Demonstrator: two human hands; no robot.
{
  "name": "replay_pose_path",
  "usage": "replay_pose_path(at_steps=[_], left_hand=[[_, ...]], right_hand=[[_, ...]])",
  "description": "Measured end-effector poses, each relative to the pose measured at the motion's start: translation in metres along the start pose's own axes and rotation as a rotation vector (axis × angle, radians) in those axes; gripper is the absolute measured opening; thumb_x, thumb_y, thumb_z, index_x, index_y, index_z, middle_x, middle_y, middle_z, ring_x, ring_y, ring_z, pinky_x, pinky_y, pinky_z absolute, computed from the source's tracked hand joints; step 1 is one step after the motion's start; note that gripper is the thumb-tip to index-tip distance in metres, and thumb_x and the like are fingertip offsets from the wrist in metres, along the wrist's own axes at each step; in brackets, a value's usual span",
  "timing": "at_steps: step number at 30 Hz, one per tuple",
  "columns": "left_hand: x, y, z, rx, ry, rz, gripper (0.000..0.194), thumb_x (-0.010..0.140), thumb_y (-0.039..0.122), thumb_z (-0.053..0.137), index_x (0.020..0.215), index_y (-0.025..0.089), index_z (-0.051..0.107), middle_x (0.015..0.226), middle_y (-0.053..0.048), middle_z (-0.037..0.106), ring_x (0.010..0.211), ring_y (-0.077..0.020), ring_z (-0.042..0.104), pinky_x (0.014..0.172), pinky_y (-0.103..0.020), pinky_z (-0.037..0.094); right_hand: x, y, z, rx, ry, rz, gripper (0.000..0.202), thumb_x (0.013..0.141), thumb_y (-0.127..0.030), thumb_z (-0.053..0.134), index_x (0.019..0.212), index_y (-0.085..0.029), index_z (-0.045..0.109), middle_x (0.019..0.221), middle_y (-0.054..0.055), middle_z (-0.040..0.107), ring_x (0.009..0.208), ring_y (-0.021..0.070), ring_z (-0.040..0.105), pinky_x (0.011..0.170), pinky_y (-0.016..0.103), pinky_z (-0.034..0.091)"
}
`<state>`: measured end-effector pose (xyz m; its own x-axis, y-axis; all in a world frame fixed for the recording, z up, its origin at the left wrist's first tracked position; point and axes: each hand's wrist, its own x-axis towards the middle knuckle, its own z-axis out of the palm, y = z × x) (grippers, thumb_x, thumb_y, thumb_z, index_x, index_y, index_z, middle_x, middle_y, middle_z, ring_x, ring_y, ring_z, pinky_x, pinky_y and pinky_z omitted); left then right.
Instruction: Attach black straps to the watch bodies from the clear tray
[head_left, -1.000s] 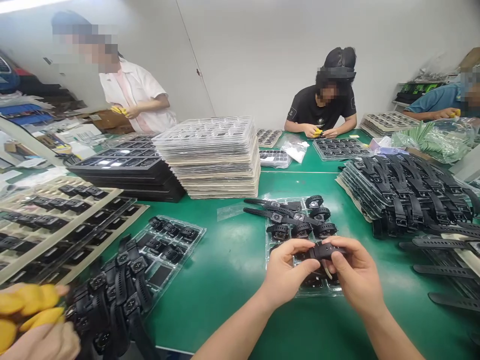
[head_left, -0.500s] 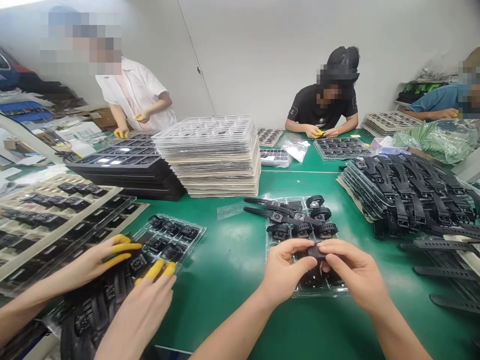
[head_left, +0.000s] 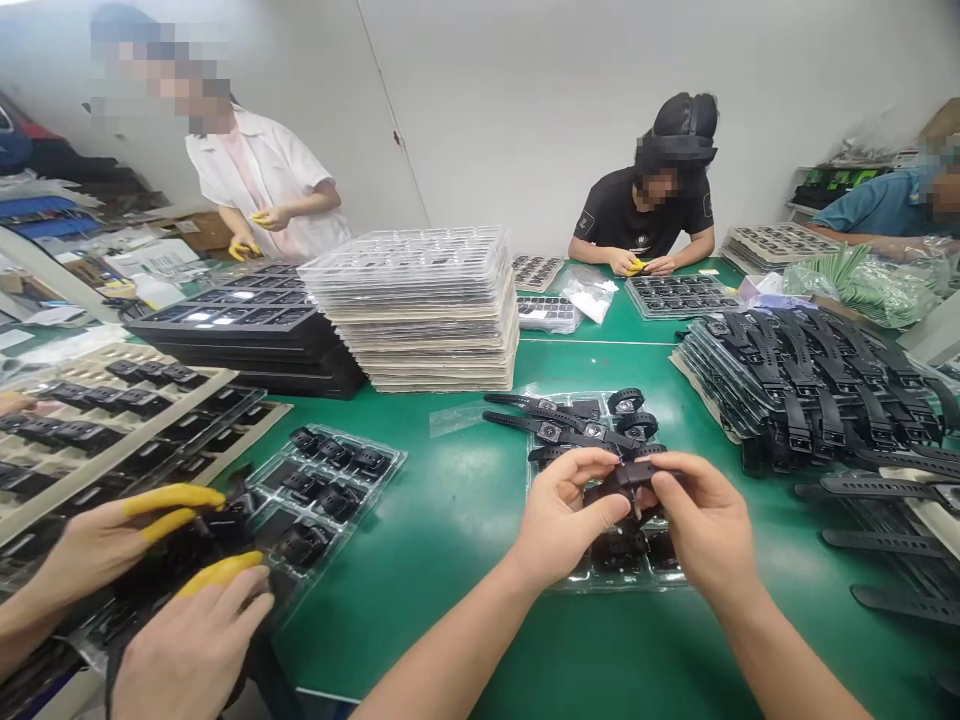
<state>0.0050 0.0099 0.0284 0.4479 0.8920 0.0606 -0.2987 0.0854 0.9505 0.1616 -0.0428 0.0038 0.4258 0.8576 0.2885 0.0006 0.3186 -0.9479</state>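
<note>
Two-handed grip (head_left: 561, 522) on black watch (head_left: 636, 472); green table (head_left: 446, 540), pale wall (head_left: 480, 120).

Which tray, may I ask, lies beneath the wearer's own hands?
The clear tray just right of centre: only it sits under the left hand and right hand.

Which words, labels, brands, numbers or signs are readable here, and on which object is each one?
"W": on the chest of the black T-shirt; smaller print below it is unreadable.
Sleeve marks on that shirt: too small to read.
Print on the white carton: too blurred.
Held watch: no readable text.
</note>
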Motion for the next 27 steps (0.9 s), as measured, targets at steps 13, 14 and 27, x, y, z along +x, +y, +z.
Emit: replay_pose_path(at_steps=[13,14,27], left_hand=[[-0.005,-0.024,-0.005,0.034,0.146,-0.07,0.035,0.067,0.038,0.09,0.095,0.017,0.082,0.098,-0.01,0.082,0.094,-0.0265,0.075,0.089,-0.038,0.06],[-0.005,-0.025,-0.005,0.031,0.151,-0.068,0.035,0.067,0.038,0.09,0.094,0.017,0.082,0.099,-0.01,0.082,0.094,-0.027,0.075,0.09,-0.038,0.06],[-0.003,-0.027,-0.01,0.017,0.115,-0.005,0.03,0.07,0.038,0.089,0.092,0.02,0.083,0.097,-0.008,0.082,0.092,-0.0231,0.075,0.088,-0.033,0.06]], right_hand=[[-0.005,0.013,-0.005,-0.105,-0.018,-0.052,0.015,0.088,-0.04,0.077,0.095,-0.029,0.083,0.1,0.007,0.077,0.061,0.018,0.068,0.057,0.033,0.064],[-0.005,0.012,-0.004,-0.116,-0.021,-0.062,0.014,0.088,-0.04,0.077,0.094,-0.029,0.084,0.098,0.006,0.078,0.061,0.0186,0.069,0.057,0.033,0.065],[-0.003,0.008,-0.011,-0.222,-0.153,-0.142,0.015,0.087,-0.025,0.077,0.093,-0.037,0.084,0.103,0.002,0.081,0.094,0.0223,0.077,0.079,0.029,0.066]])
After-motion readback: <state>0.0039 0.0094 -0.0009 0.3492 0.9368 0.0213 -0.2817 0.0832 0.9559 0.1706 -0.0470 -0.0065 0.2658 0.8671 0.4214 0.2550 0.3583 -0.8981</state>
